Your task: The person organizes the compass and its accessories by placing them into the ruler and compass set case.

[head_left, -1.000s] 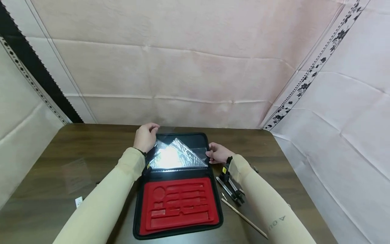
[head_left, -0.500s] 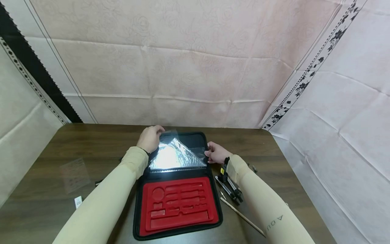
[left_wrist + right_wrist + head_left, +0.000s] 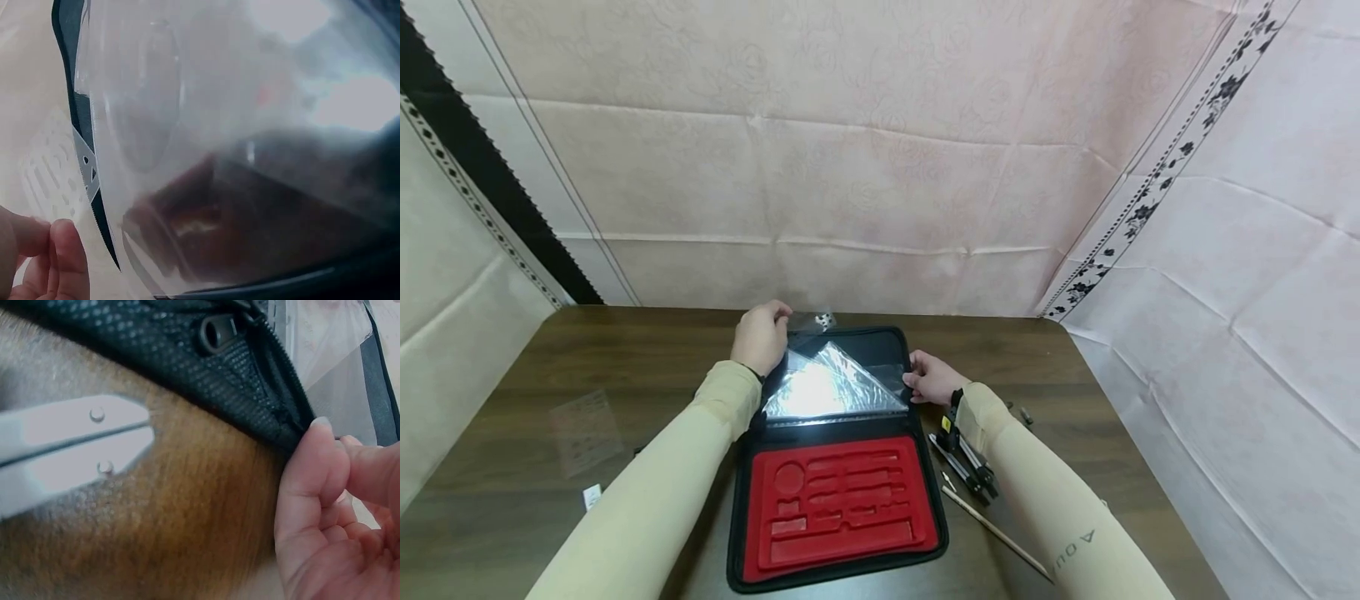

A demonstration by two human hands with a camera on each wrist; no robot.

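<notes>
A black zip case [image 3: 733, 533] lies open on the table, its near half lined with a red moulded tray [image 3: 880, 540]. In its far half is a shiny clear plastic pocket [image 3: 805, 387] with transparent flat pieces inside. My left hand [image 3: 760, 337], by the far left corner, pinches a clear drawing template [image 3: 53, 165] with cut-out shapes between thumb and finger. Part of the template shows beyond the case's far edge in the head view. My right hand [image 3: 934, 378] pinches the lid's right edge [image 3: 284, 434] near a zip pull [image 3: 219, 332].
Compasses [image 3: 972, 467] lie to the right of the case, with a pencil-like stick [image 3: 996, 533] nearer me. On the left are another clear template [image 3: 587, 432] and a small white block [image 3: 592, 497]. A cloth wall [image 3: 865, 167] rises behind the table.
My left hand shifts right over the lid corner, then back left and slightly up with the template, which now shows beyond the far edge. My right hand stays almost still.
</notes>
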